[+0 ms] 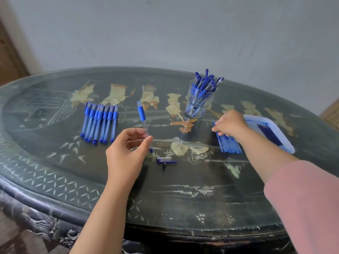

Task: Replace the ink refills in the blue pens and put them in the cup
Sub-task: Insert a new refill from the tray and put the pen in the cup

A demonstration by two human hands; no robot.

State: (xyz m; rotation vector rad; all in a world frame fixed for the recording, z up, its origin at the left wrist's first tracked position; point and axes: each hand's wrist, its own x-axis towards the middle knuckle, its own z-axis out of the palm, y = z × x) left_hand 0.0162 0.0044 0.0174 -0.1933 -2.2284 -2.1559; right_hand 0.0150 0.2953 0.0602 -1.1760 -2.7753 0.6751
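Observation:
My left hand [126,153] pinches a blue pen barrel [143,119] between thumb and fingers, holding it upright above the table with its blue grip end on top. My right hand [230,123] reaches over a pile of blue ink refills [229,143] lying on the table, its fingertips curled onto their far ends. A clear cup [199,102] holding several capped blue pens stands behind the right hand. A row of several blue pens [100,122] lies at the left. A pen cap [166,160] and a small tip piece lie near the left hand.
A shallow plastic tray [271,132] with several dark refills sits at the far right, under my right forearm. The dark oval table [55,180] has a glass top and a carved edge. A wall stands behind it.

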